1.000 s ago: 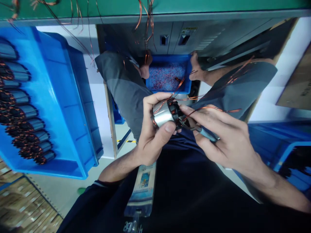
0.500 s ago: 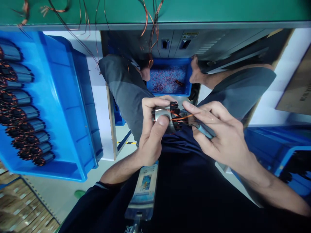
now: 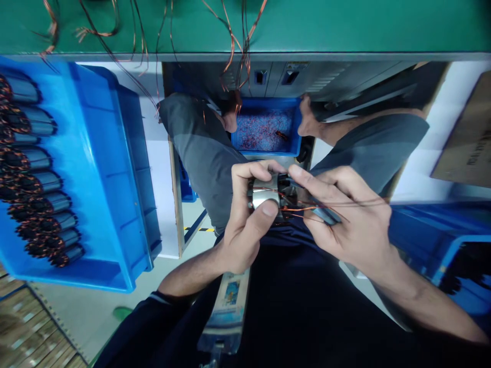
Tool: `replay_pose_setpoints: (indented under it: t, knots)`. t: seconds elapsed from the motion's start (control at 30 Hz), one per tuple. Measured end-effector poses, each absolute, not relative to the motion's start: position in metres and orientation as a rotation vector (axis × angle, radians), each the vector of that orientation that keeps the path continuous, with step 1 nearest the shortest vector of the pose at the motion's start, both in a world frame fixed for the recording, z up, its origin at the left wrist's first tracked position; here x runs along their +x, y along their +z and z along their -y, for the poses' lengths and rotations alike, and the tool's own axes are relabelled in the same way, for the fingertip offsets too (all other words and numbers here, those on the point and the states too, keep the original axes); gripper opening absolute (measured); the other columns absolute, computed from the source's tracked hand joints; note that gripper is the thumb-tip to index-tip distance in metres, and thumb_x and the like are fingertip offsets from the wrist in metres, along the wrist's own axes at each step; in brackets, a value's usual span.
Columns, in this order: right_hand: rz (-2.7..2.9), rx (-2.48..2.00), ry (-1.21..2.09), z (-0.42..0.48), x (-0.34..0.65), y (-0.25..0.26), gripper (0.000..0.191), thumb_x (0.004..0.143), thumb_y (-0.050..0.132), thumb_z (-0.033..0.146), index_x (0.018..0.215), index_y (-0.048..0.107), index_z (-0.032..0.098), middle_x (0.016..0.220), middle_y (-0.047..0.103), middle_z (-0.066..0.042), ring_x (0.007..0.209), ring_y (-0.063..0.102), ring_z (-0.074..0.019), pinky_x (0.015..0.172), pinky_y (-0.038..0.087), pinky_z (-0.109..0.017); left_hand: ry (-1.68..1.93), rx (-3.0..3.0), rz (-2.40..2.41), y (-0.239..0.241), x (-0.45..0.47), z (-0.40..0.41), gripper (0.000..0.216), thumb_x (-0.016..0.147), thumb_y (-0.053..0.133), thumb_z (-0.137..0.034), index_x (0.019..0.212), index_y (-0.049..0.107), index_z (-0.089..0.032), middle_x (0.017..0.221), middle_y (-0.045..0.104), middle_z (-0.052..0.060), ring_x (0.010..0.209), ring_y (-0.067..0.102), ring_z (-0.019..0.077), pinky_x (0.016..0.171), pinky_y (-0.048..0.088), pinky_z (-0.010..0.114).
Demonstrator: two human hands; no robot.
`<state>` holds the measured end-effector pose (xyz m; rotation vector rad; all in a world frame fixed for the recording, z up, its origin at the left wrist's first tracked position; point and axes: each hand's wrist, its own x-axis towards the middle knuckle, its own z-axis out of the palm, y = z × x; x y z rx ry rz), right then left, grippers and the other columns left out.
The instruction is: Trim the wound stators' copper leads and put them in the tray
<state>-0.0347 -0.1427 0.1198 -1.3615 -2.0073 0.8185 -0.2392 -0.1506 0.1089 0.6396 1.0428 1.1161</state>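
The part is in your left hand, pinched by thumb and fingers. Just beside it, your right hand grips the tool. If the part turns, the tool could slip and nick the wires. If your pinch goes loose, the part could drop toward the bin below.

Beyond the hands, the gap between the knees lies open — wires dangle off the desk, a crate walls the left.
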Motion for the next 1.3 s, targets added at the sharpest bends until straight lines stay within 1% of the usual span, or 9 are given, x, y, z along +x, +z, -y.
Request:
replay_pose_setpoints:
  t: [0.1, 0.17, 0.27, 0.47, 0.63, 0.77, 0.83, 1.1, 1.3]
  knots:
    - [1.954, -1.32, 0.971, 0.143, -0.031, 0.117, 0.072, 0.102, 0.072, 0.016, 0.17, 0.066, 0.036, 0.113, 0.081, -0.003, 0.081, 0.071, -0.017, 0.079, 0.067, -0.031, 1.123, 0.677, -1.038, 0.108, -0.239, 0.149, 0.029, 0.102, 0.072, -0.058, 0.115, 0.064, -0.034, 0.132, 0.065, 0.007, 0.126, 0.065, 0.0271, 0.115, 0.062, 0.055]
    - [1.91, -1.295, 1.061, 0.143, -0.03, 0.116, 0.066, 0.104, 0.074, 0.021, 0.168, 0.068, 0.033, 0.117, 0.083, -0.006, 0.083, 0.074, -0.0188, 0.076, 0.067, -0.031, 1.109, 0.659, -1.056, 0.109, -0.238, 0.146, 0.025, 0.106, 0.066, -0.056, 0.109, 0.063, -0.032, 0.127, 0.064, 0.007, 0.123, 0.064, 0.0258, 0.116, 0.061, 0.052]
    - [1.9, -1.315, 1.05, 0.143, -0.03, 0.115, 0.064, 0.105, 0.073, 0.024, 0.169, 0.068, 0.032, 0.119, 0.082, -0.008, 0.09, 0.077, -0.0229, 0.081, 0.07, -0.036, 1.085, 0.543, -1.038, 0.113, -0.234, 0.141, 0.021, 0.108, 0.063, -0.052, 0.108, 0.062, -0.031, 0.125, 0.065, 0.006, 0.122, 0.065, 0.0244, 0.117, 0.06, 0.049]
    - [1.959, -1.402, 0.933, 0.139, -0.03, 0.122, 0.064, 0.104, 0.074, 0.015, 0.163, 0.073, 0.038, 0.112, 0.082, -0.003, 0.089, 0.078, -0.0188, 0.089, 0.071, -0.034, 1.084, 0.449, -1.034, 0.115, -0.228, 0.14, 0.02, 0.106, 0.069, -0.05, 0.109, 0.063, -0.031, 0.123, 0.067, 0.005, 0.123, 0.066, 0.0232, 0.118, 0.061, 0.047]
    - [1.839, -1.332, 1.133, 0.131, -0.026, 0.109, 0.057, 0.105, 0.074, 0.014, 0.158, 0.077, 0.034, 0.134, 0.085, -0.003, 0.11, 0.084, -0.0237, 0.101, 0.072, -0.039, 1.019, 0.316, -1.053, 0.112, -0.229, 0.138, 0.027, 0.106, 0.069, -0.056, 0.108, 0.059, -0.031, 0.118, 0.069, 0.004, 0.11, 0.07, 0.0213, 0.094, 0.068, 0.038]
    - [1.948, -1.362, 1.045, 0.13, -0.02, 0.1, 0.071, 0.101, 0.07, 0.015, 0.169, 0.067, 0.035, 0.119, 0.079, -0.006, 0.099, 0.076, -0.0233, 0.094, 0.069, -0.043, 0.981, 0.252, -1.013, 0.112, -0.234, 0.135, 0.035, 0.103, 0.073, -0.062, 0.115, 0.058, -0.032, 0.112, 0.067, 0.001, 0.089, 0.068, 0.0154, 0.072, 0.063, 0.031]
    - [2.027, -1.349, 0.975, 0.131, -0.016, 0.101, 0.076, 0.101, 0.07, 0.017, 0.173, 0.062, 0.037, 0.119, 0.073, -0.007, 0.103, 0.073, -0.0257, 0.096, 0.067, -0.047, 0.988, 0.262, -0.997, 0.112, -0.236, 0.135, 0.038, 0.1, 0.079, -0.058, 0.119, 0.058, -0.033, 0.109, 0.066, -0.001, 0.084, 0.064, 0.013, 0.069, 0.06, 0.028]
    - [2.087, -1.365, 0.92, 0.133, -0.019, 0.113, 0.082, 0.1, 0.067, 0.02, 0.179, 0.054, 0.04, 0.125, 0.07, -0.009, 0.113, 0.069, -0.0299, 0.105, 0.062, -0.056, 0.996, 0.328, -1.053, 0.109, -0.233, 0.144, 0.04, 0.098, 0.082, -0.059, 0.124, 0.061, -0.038, 0.125, 0.072, -0.001, 0.099, 0.071, 0.0161, 0.085, 0.068, 0.033]
    - [2.047, -1.33, 0.968, 0.135, -0.019, 0.115, 0.073, 0.102, 0.067, 0.019, 0.172, 0.063, 0.04, 0.114, 0.073, -0.007, 0.096, 0.071, -0.0251, 0.09, 0.067, -0.046, 1.012, 0.38, -1.071, 0.109, -0.233, 0.147, 0.048, 0.093, 0.087, -0.061, 0.126, 0.061, -0.038, 0.133, 0.073, 0.0, 0.112, 0.072, 0.0192, 0.094, 0.071, 0.036]
